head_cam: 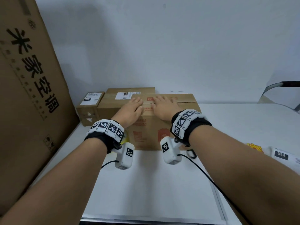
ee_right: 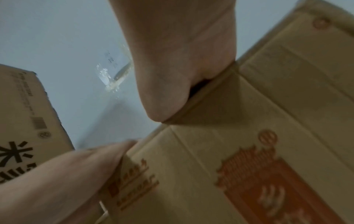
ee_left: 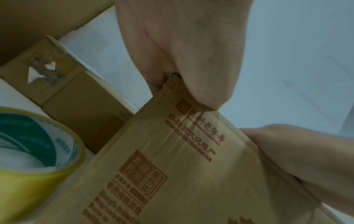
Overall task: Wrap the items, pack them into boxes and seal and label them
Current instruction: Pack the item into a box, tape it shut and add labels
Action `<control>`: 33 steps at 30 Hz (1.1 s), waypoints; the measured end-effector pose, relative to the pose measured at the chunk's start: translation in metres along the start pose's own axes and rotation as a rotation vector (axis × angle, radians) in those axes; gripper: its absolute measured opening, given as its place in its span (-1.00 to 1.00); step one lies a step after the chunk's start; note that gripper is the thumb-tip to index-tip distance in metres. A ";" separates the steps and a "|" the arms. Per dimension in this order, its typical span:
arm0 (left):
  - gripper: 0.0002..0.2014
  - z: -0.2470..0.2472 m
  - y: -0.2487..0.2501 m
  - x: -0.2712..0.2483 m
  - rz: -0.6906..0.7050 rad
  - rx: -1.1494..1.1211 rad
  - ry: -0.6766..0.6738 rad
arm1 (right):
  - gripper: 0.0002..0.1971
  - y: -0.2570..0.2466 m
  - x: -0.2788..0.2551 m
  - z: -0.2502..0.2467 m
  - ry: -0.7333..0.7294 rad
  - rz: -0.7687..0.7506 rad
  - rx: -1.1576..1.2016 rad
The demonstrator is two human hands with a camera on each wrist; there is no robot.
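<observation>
the red-printed carton (head_cam: 155, 127) stands on the white worktop (head_cam: 154, 184), directly ahead of the person. the left hand (head_cam: 129, 109) lies palm down on the left part of the carton's top, fingers straight and together, resting across the seam between the flaps. the right hand (head_cam: 164, 108) lies palm down just beside it on the same seam, fingers straight and pressed flat. neither hand grips anything. a roll of yellow packing tape (ee_left: 28, 159) sits on the worktop at the carton's near left corner, beneath the left wrist. two labelled cartons stand behind and to the left: a small labelled box (head_cam: 90, 108) and a flat labelled box (head_cam: 123, 98) touching the main carton. a tall printed carton (head_cam: 27, 82) leans at the far left. a shipping label (head_cam: 285, 155) lies on the worktop to the right.
</observation>
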State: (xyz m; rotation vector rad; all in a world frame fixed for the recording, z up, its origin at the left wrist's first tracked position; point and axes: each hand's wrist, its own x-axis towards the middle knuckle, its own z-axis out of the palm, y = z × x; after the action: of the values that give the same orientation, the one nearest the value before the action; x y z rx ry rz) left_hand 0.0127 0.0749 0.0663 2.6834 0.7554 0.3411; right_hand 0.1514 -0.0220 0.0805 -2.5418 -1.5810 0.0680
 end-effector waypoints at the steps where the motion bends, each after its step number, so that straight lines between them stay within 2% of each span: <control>1: -0.51 0.000 -0.002 -0.001 0.008 -0.022 -0.007 | -0.46 -0.001 0.001 0.005 -0.014 0.005 -0.015; 2: -0.52 -0.002 -0.004 -0.002 0.015 -0.087 -0.016 | -0.45 0.000 0.002 0.007 -0.015 0.009 -0.015; 4: -0.53 -0.007 -0.012 -0.007 -0.002 -0.366 -0.011 | -0.44 0.003 0.002 0.008 -0.011 0.007 0.006; 6: -0.58 -0.015 -0.030 -0.012 -0.097 -0.594 0.170 | -0.44 0.004 0.002 0.008 -0.019 0.006 0.015; 8: -0.72 -0.017 -0.057 -0.021 -0.297 -0.584 0.367 | -0.44 0.004 0.003 0.008 -0.023 0.012 0.013; 9: -0.80 -0.015 -0.069 -0.026 -0.382 -0.505 0.358 | -0.44 0.003 0.002 0.008 -0.023 0.016 0.013; 11: -0.84 -0.001 -0.086 -0.035 -0.421 -0.295 0.136 | -0.44 0.003 0.002 0.007 -0.021 0.018 0.017; 13: -0.75 0.016 -0.087 -0.043 -0.376 -0.117 -0.119 | -0.44 0.003 0.003 0.006 -0.021 0.015 0.020; 15: -0.68 0.032 -0.083 -0.046 -0.322 0.044 -0.280 | -0.44 0.003 0.002 0.006 -0.017 0.012 0.022; 17: -0.82 0.046 -0.083 -0.046 -0.290 0.160 -0.346 | -0.44 0.004 0.003 0.007 -0.005 0.013 0.022; 19: -0.85 0.055 -0.087 -0.046 -0.284 0.205 -0.344 | -0.44 0.004 0.003 0.007 0.012 0.014 0.023; 22: -0.94 0.045 -0.088 -0.047 -0.278 0.127 -0.247 | -0.44 0.004 0.004 0.007 0.019 0.014 0.039; 24: -0.82 0.028 -0.092 -0.047 -0.304 -0.054 -0.096 | -0.45 0.004 0.004 0.006 0.023 0.019 0.053; 26: -0.81 0.007 -0.092 -0.049 -0.304 -0.317 0.073 | -0.46 0.002 0.002 0.004 0.026 0.026 0.071; 29: -0.84 -0.017 -0.078 -0.054 -0.168 -0.611 0.278 | -0.48 0.004 -0.003 -0.004 0.019 0.034 0.143; 33: -0.86 -0.037 -0.050 -0.051 0.044 -0.641 0.426 | -0.45 0.008 -0.011 -0.018 -0.064 -0.006 0.372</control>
State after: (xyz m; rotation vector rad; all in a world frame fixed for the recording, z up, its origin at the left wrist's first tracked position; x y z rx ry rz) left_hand -0.0639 0.0966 0.0742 2.0382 0.5654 0.9993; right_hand 0.1557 -0.0371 0.0968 -2.2647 -1.4385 0.4059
